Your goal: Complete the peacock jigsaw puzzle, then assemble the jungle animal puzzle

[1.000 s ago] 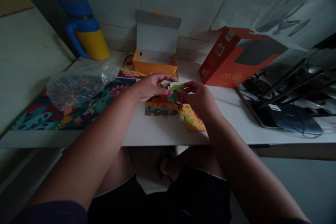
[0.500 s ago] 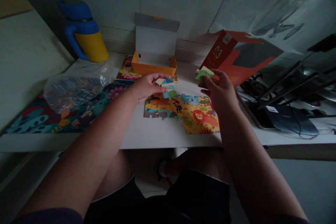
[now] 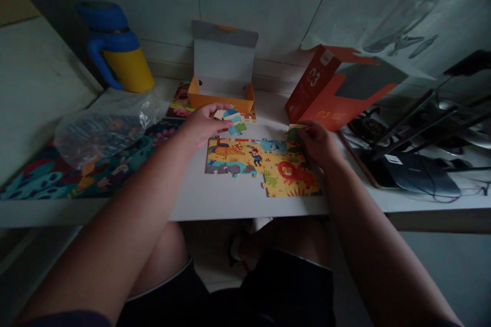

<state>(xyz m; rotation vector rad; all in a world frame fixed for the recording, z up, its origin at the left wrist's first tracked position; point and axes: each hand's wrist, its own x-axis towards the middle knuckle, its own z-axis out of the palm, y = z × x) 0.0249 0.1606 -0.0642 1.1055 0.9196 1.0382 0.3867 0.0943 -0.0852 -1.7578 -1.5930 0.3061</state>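
Note:
A partly joined jigsaw puzzle [image 3: 264, 163] with a lion, a hippo and other animals on yellow lies on the white table. Above its upper left part, my left hand [image 3: 205, 125] is closed on several puzzle pieces [image 3: 230, 117] coloured cream, blue and green. My right hand [image 3: 318, 142] pinches a green and cream puzzle piece [image 3: 294, 132] at the upper right corner of the joined puzzle. Whether that piece touches its neighbours I cannot tell.
An open orange box [image 3: 221, 99] stands behind, next to a tilted red box [image 3: 333, 87]. On the left are a plastic bag [image 3: 103, 122], a finished dark blue puzzle [image 3: 95, 173] and a blue and yellow jug [image 3: 128, 64]. A black rack and gas burner [image 3: 370, 125] stand right.
My right hand has lowered its piece from above the table to the puzzle's upper right corner. My left hand still holds its pieces; the view has shifted slightly.

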